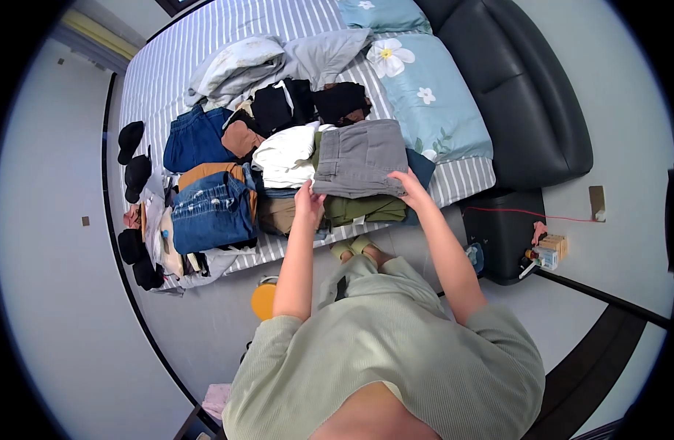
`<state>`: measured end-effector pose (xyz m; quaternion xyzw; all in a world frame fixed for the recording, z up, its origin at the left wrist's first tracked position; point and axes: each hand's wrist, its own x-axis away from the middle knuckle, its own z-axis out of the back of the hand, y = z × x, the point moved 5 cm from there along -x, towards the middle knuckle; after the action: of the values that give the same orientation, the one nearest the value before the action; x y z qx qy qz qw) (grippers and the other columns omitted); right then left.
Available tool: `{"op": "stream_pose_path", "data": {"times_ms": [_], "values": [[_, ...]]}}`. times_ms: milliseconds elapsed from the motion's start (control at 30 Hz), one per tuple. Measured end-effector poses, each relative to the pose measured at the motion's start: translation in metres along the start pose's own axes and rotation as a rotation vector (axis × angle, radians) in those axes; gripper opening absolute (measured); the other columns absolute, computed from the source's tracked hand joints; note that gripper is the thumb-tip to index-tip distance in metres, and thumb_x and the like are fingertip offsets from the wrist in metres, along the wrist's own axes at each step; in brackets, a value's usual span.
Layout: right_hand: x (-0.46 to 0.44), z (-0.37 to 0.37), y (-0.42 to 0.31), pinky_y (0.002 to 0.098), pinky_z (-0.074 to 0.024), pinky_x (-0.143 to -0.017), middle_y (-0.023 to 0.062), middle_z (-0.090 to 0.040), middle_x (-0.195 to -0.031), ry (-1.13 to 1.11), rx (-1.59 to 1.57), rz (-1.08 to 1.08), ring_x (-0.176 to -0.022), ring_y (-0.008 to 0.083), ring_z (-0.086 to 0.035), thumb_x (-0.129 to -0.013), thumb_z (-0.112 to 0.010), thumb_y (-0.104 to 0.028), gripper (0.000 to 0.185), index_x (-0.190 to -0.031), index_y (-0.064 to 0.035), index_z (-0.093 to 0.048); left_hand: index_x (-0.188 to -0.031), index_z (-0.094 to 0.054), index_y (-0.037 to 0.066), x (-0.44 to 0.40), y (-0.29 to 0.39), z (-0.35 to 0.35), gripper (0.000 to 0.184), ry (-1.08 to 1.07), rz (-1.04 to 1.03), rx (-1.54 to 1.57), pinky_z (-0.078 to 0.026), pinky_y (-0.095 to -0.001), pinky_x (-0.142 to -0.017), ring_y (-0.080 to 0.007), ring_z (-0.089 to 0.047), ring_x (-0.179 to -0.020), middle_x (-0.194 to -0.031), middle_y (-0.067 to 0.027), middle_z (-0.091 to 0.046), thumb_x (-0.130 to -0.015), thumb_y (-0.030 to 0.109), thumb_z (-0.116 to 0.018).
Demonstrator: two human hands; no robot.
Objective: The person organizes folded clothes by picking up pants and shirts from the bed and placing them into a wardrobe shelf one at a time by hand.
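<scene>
Handling the grey garment (362, 158) well calls for both hands working level, with even tension along its near edge so that the folded layers stay lined up and the waistband side does not slump. A light pinch should suit it better than a hard squeeze, which could crease the cloth or drag one layer out from under another. The left hand (308, 205) is closed on the near left corner, and the right hand (410, 186) is closed on the near right corner, thumb over the cloth. The grip is therefore wide overall, one hand at each end, with the garment spread flat between them and reaching away towards the far side. Just beyond its near edge, on the person's side, lies the green garment (366, 210); whether the grey one rests on it or is held slightly above is hard to tell. The white garment (287, 158) is close beside it on the left, so a low sideways pull could catch that, while the dark teal garment (422, 167) shows at its right, on the striped bed (465, 179).
</scene>
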<state>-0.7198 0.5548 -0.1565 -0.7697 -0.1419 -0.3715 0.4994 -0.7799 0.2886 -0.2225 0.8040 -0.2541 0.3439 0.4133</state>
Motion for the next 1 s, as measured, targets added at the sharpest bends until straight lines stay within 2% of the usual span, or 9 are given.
{"op": "stream_pose_path", "data": {"times_ms": [67, 167, 200, 300, 433, 467, 567, 700, 1000], "values": [[0.005, -0.003, -0.004, 0.0409, -0.0443, -0.083, 0.0059, -0.051, -0.114, -0.026, -0.054, -0.032, -0.104, 0.0208, -0.05, -0.073, -0.06, -0.01, 0.058, -0.126, -0.0147, -0.037, -0.104, -0.055, 0.006, -0.008, -0.008, 0.004, 0.036, -0.078, 0.287, 0.285, -0.051, -0.0272, -0.063, -0.0211, -0.058, -0.077, -0.089, -0.008, -0.059, -0.086, 0.038, -0.054], [0.015, -0.009, -0.013, 0.0409, -0.0445, -0.083, 0.0056, -0.05, -0.116, -0.095, -0.111, -0.007, -0.106, 0.0203, -0.05, -0.073, -0.059, -0.008, 0.059, -0.127, -0.0155, -0.037, -0.108, -0.053, 0.006, 0.012, -0.002, -0.019, 0.044, -0.487, 0.343, 0.487, -0.051, -0.0336, -0.071, -0.0225, -0.058, -0.088, -0.101, -0.0103, -0.061, -0.087, 0.044, -0.052], [0.023, -0.011, -0.017, 0.0406, -0.0445, -0.083, 0.0055, -0.049, -0.117, -0.115, -0.111, 0.009, -0.106, 0.0203, -0.049, -0.073, -0.059, -0.007, 0.059, -0.128, -0.015, -0.037, -0.114, -0.052, 0.006, 0.025, 0.003, -0.029, 0.05, -0.442, 0.3, 0.459, -0.049, -0.0399, -0.08, -0.025, -0.057, -0.097, -0.112, -0.0121, -0.059, -0.086, 0.047, -0.051], [0.051, -0.014, -0.028, 0.0382, -0.0427, -0.087, 0.0061, -0.048, -0.12, -0.17, -0.063, 0.049, -0.109, 0.0204, -0.048, -0.073, -0.059, -0.007, 0.064, -0.132, -0.013, -0.035, -0.12, -0.05, 0.005, 0.064, 0.014, -0.049, 0.054, -0.266, 0.366, 0.237, -0.045, -0.0434, -0.088, -0.0275, -0.056, -0.102, -0.114, -0.0128, -0.058, -0.086, 0.047, -0.052], [0.083, -0.004, -0.035, 0.0324, -0.036, -0.096, 0.0076, -0.046, -0.126, -0.162, 0.142, 0.145, -0.115, 0.0205, -0.044, -0.072, -0.06, -0.007, 0.072, -0.138, -0.0085, -0.028, -0.123, -0.048, 0.003, 0.048, -0.004, -0.042, 0.052, -0.429, 0.324, 0.121, -0.045, -0.0453, -0.089, -0.0296, -0.053, -0.108, -0.121, -0.0136, -0.054, -0.085, 0.038, -0.058], [0.079, 0.006, -0.027, 0.0303, -0.0305, -0.1, 0.0084, -0.043, -0.13, -0.221, 0.16, 0.144, -0.119, 0.0202, -0.041, -0.072, -0.061, -0.007, 0.077, -0.14, -0.0069, -0.024, -0.126, -0.045, 0.007, 0.044, -0.015, -0.033, 0.05, -0.406, 0.462, 0.121, -0.047, -0.0427, -0.087, -0.0271, -0.053, -0.108, -0.124, -0.0113, -0.052, -0.083, 0.027, -0.062], [0.095, 0.013, -0.027, 0.0304, -0.0297, -0.101, 0.0084, -0.041, -0.133, -0.216, 0.345, 0.127, -0.121, 0.0206, -0.039, -0.072, -0.062, -0.007, 0.079, -0.141, -0.0055, -0.023, -0.129, -0.042, 0.011, 0.095, 0.001, -0.045, 0.053, -0.329, 0.1, -0.128, -0.048, -0.0405, -0.085, -0.0233, -0.054, -0.106, -0.123, -0.0088, -0.052, -0.081, 0.019, -0.062], [0.105, 0.012, -0.025, 0.0297, -0.0285, -0.102, 0.0088, -0.037, -0.137, -0.286, 0.463, 0.16, -0.123, 0.0196, -0.036, -0.071, -0.063, -0.006, 0.083, -0.142, -0.0054, -0.019, -0.135, -0.036, 0.012, 0.131, 0.01, -0.044, 0.065, -0.249, -0.145, -0.255, -0.045, -0.0339, -0.087, -0.0192, -0.053, -0.106, -0.12, -0.0066, -0.053, -0.076, 0.007, -0.063], [0.101, -0.054, -0.043, 0.0284, -0.0244, -0.105, 0.0101, -0.034, -0.139, -0.663, 0.669, 0.393, -0.127, 0.0177, -0.032, -0.074, -0.067, -0.011, 0.086, -0.143, -0.0044, -0.015, -0.135, -0.033, 0.006, 0.208, 0.04, -0.003, 0.074, -0.026, -0.53, -0.076, -0.045, -0.0299, -0.086, -0.018, -0.053, -0.104, -0.118, -0.0069, -0.052, -0.069, -0.003, -0.065]]}}
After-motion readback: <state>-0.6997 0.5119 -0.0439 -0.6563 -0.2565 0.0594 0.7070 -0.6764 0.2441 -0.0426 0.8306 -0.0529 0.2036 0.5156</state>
